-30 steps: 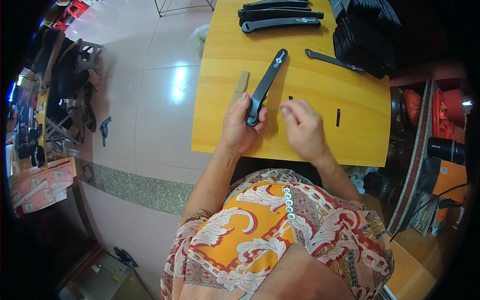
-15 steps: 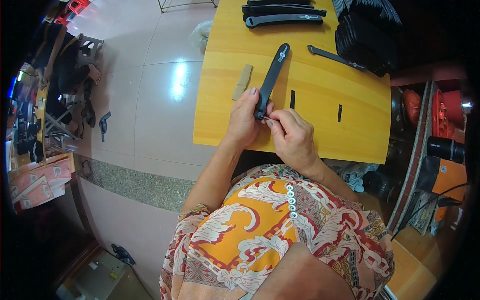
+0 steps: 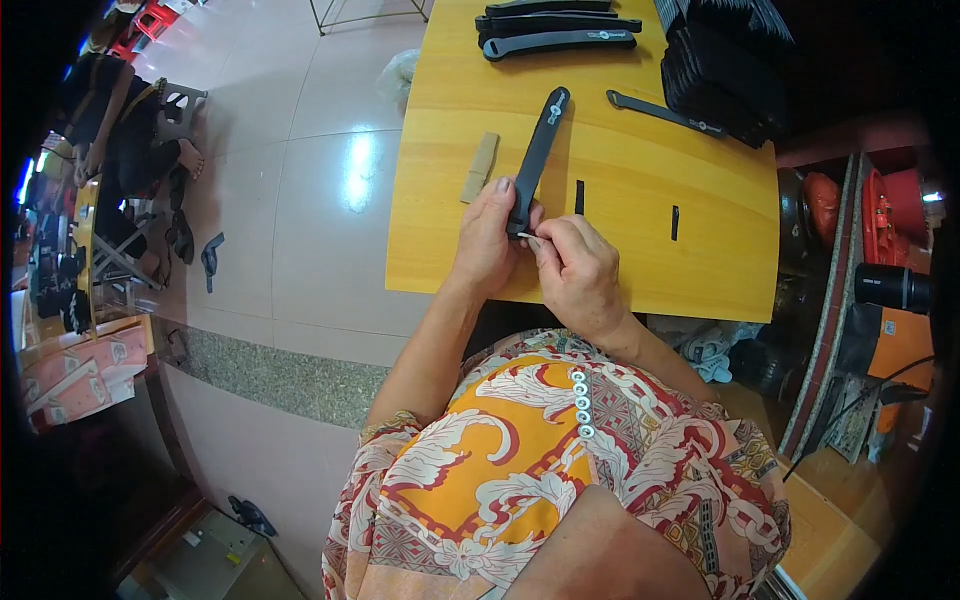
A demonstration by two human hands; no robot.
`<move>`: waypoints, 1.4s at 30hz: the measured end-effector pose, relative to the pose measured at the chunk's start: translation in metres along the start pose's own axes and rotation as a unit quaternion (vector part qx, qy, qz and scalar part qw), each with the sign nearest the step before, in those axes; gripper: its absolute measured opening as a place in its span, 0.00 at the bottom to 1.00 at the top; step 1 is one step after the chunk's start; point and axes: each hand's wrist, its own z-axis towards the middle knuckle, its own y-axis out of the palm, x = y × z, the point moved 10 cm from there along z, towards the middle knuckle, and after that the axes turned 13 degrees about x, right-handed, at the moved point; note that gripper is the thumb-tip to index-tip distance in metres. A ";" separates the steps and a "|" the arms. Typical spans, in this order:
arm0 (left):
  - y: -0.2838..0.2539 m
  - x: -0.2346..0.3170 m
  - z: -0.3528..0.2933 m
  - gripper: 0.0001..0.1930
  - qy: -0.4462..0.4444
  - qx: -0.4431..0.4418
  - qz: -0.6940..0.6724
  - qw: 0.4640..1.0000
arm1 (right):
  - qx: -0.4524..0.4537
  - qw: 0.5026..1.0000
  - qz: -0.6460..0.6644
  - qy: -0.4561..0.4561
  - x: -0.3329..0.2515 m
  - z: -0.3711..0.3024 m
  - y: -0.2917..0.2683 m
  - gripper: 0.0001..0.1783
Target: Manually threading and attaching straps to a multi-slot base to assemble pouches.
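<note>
My left hand [image 3: 486, 238] is closed around the lower end of a dark grey strap [image 3: 540, 145], thumb on top. The strap has a rounded tip and a small pale print, and it points up and away over the table. My right hand [image 3: 582, 268] pinches a thin, pale, pointed tool [image 3: 526, 235] whose tip meets the strap's near end. Its exact kind is too small to tell. Left of the strap lies a flat tan piece [image 3: 481, 167]. Two short black strips, a nearer one [image 3: 580, 197] and a farther right one [image 3: 675, 222], lie on the wood.
The yellow wooden table [image 3: 430, 250] carries a stack of similar straps [image 3: 560, 42] at its far side. A single looped strap [image 3: 660, 112] lies beside a thick black pile [image 3: 715, 90] at far right. Shelves with an orange box [image 3: 905, 345] stand right; a seated person [image 3: 110, 130] is at left.
The view has shifted slightly. Both hands stay at the strap's near end, and the pale tool between my right fingers shows more clearly, its angle slightly changed.
</note>
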 end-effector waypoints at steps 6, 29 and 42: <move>0.001 -0.002 -0.001 0.12 0.004 0.014 -0.006 1.000 | -0.001 1.000 -0.025 0.013 0.003 -0.003 0.000 0.05; 0.046 0.028 -0.038 0.16 0.283 0.046 0.171 0.943 | 0.089 0.995 0.025 0.024 0.014 -0.009 -0.039 0.05; 0.046 0.031 -0.040 0.16 0.329 0.078 0.215 0.916 | 0.091 0.989 0.072 0.089 0.035 -0.014 -0.029 0.03</move>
